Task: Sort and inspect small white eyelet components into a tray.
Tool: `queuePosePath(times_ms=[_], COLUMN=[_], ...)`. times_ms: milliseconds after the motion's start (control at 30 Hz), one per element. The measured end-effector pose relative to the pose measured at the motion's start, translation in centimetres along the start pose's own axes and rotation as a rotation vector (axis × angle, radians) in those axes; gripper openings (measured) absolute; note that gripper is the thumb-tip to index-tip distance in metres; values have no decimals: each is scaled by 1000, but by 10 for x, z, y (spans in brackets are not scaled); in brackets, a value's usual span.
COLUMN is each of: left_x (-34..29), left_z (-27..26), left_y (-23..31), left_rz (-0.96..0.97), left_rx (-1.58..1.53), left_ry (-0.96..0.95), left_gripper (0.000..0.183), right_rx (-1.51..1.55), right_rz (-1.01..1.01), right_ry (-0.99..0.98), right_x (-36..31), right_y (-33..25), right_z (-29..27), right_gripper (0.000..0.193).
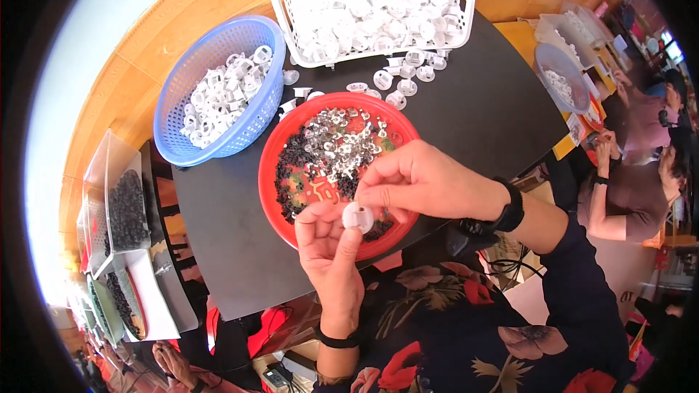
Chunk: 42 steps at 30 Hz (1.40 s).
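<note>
Over the red bowl [268, 182] by the table's [488, 94] near edge, the left hand [328, 255] pinches a white cap [358, 219]; the right hand [364, 193] is pinched closed beside it, contents unclear. A white basket [467, 11] stands at the far edge.

The left forearm [337, 361] rises from the lower edge, its wrist nearly straight. The left hand [331, 255] is turned palm inward, thumb [347, 246] pointing up and pressed toward the curled fingers [312, 220]. The right forearm [540, 228] slants in from the lower right, bent at the elbow. The right hand [422, 182] arches knuckles up, thumb and forefinger drawn together, tips just beside the left hand's.
</note>
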State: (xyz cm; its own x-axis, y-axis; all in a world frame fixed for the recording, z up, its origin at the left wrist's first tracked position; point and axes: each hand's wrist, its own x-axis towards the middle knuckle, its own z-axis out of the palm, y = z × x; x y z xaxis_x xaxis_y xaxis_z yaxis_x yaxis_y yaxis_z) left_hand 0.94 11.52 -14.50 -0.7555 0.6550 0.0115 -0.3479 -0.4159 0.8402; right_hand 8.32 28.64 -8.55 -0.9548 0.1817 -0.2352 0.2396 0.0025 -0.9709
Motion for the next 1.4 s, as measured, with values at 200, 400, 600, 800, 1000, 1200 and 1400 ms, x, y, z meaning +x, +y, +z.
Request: queuePosePath(times_ms=[200, 400, 600, 800, 1000, 1200, 1400], left_x=[2, 4, 7, 6, 7, 7, 7], left_z=[-10, -8, -11, -12, -10, -5, -7], left_y=[4, 4, 1, 1, 2, 3, 1], left_rz=[-41, -38, -48, -50, -61, -75, -147], left_rx=[-89, -159, -137, -176, -171, -171, 6], left_ry=[89, 118, 102, 90, 128, 123, 51], left_gripper=[38, 41, 40, 37, 35, 32, 24], right_rx=[-806, -1021, -1212, -1140, -1164, -1240, -671], right_rz=[-376, -350, -290, -299, -304, -322, -394], right_ry=[354, 289, 188, 256, 170, 154, 123], right_x=[19, 25, 34, 27, 12, 16, 9], right_y=[31, 41, 34, 30, 31, 49, 16], right_z=[-26, -24, -27, -29, -20, -12, -12], right_gripper=[9, 7, 4, 4, 8, 12, 6])
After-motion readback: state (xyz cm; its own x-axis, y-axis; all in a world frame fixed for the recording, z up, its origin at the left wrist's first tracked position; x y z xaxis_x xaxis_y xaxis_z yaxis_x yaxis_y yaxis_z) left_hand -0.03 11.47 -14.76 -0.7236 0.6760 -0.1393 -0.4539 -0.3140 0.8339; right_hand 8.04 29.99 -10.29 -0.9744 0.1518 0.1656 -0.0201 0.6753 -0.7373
